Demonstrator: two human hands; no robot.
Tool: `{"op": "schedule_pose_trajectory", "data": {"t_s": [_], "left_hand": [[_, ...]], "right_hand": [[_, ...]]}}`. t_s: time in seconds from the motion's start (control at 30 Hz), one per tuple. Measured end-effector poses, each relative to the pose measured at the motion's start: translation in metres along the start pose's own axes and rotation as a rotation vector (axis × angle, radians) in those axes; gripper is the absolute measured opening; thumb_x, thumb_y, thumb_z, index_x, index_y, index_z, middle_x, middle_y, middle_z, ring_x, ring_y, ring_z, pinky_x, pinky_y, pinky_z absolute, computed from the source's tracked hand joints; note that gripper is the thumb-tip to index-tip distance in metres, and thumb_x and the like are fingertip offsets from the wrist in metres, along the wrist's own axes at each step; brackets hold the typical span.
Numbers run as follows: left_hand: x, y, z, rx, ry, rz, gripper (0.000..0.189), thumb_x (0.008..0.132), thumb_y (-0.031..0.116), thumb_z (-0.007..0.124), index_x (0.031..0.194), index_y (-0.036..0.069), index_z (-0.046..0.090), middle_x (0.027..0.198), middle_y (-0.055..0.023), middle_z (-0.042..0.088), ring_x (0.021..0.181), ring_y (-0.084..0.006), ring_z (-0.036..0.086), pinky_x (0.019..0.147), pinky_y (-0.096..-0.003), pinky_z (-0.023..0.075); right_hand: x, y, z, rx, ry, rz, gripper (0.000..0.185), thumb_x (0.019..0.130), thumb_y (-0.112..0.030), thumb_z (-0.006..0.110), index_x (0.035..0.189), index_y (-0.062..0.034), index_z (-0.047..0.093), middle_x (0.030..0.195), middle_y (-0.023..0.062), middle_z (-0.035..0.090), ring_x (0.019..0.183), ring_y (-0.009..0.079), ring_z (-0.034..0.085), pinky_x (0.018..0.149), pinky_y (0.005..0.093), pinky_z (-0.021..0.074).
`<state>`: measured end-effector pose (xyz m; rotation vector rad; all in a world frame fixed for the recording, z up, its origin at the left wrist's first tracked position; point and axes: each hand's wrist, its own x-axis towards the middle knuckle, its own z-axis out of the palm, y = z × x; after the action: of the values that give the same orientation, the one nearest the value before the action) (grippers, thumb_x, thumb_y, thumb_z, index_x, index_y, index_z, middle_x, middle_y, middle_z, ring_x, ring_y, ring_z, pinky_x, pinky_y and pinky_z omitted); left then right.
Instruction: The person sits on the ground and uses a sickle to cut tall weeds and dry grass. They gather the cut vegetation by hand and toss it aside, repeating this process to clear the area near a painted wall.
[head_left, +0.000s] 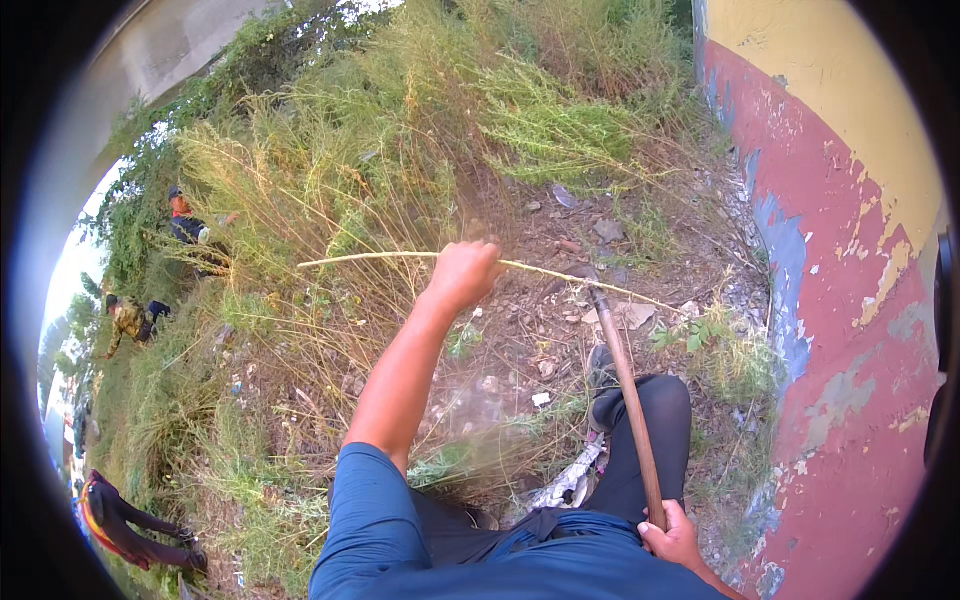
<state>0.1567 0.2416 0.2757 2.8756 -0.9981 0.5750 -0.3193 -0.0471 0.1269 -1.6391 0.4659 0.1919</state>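
Note:
My left hand (466, 274), out in front of me, is closed around a long, thin, pale plant stalk (360, 257) that lies crosswise. Low at the right, my right hand (673, 535) grips the lower end of a long-handled tool by its wooden handle (634, 405). The handle runs up and away past my bent knee to a dark head (581, 276) close to the ground; the head's shape is hard to make out. The stalk's thin right part passes across the tool's far end; whether they touch I cannot tell.
Tall weeds (375, 150) stand ahead and to the left. A wall with peeling red and yellow paint (840, 225) rises at the right. Stones and litter, including a pale crumpled scrap (566, 480), lie on the ground. Several people, one in camouflage (129, 319), are off to the left.

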Motion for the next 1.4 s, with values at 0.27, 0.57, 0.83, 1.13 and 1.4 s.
{"op": "schedule_pose_trajectory", "data": {"t_s": [0.27,0.57,0.83,1.13,1.4], "left_hand": [[-0.144,-0.059,-0.037,-0.166,0.512,-0.346,0.018,0.095,0.019,0.074,0.093,0.004,0.064,0.080,-0.0144,0.064,0.073,-0.0336,0.065,0.066,-0.0438,0.0503],[-0.348,-0.157,-0.098,-0.714,1.241,-0.903,0.016,0.105,0.016,0.064,0.094,0.004,0.065,0.079,-0.0010,0.058,0.068,-0.0110,0.052,0.065,-0.0281,0.0480],[-0.403,-0.155,-0.081,-1.189,1.820,-1.006,0.033,0.109,0.037,0.062,0.096,0.007,0.059,0.076,-0.0010,0.051,0.064,-0.0141,0.049,0.067,-0.0360,0.0558],[-0.498,-0.203,-0.019,-1.034,1.665,-1.609,0.034,0.100,0.014,0.066,0.122,-0.012,0.061,0.106,-0.0171,0.068,0.089,-0.0277,0.068,0.072,-0.0408,0.0591],[-0.511,-0.180,-0.026,-1.404,1.635,-1.617,0.031,0.101,0.030,0.066,0.114,0.003,0.057,0.095,-0.0140,0.065,0.073,-0.0248,0.066,0.063,-0.0486,0.0602]], "right_hand": [[0.022,0.001,-0.001,0.192,-0.030,0.011,0.025,0.098,-0.006,0.067,0.118,-0.0026,0.051,0.073,0.0038,0.060,0.053,0.0113,0.059,0.049,0.0288,0.0487],[0.068,-0.027,0.007,0.181,-0.149,-0.081,0.021,0.100,-0.008,0.064,0.116,-0.0030,0.050,0.075,0.0046,0.057,0.053,0.0121,0.057,0.048,0.0306,0.0523],[0.089,-0.043,0.028,0.291,-0.218,-0.007,0.021,0.100,-0.009,0.064,0.115,-0.0019,0.052,0.077,0.0060,0.057,0.053,0.0137,0.057,0.047,0.0323,0.0527],[0.096,-0.046,0.051,0.230,-0.313,0.021,0.021,0.099,-0.009,0.062,0.116,-0.0017,0.052,0.077,0.0068,0.058,0.052,0.0140,0.056,0.046,0.0331,0.0519],[0.081,-0.072,0.058,0.032,-0.329,0.056,0.014,0.107,-0.021,0.058,0.115,-0.0096,0.055,0.068,-0.0004,0.052,0.052,0.0114,0.051,0.046,0.0277,0.0428]]}}
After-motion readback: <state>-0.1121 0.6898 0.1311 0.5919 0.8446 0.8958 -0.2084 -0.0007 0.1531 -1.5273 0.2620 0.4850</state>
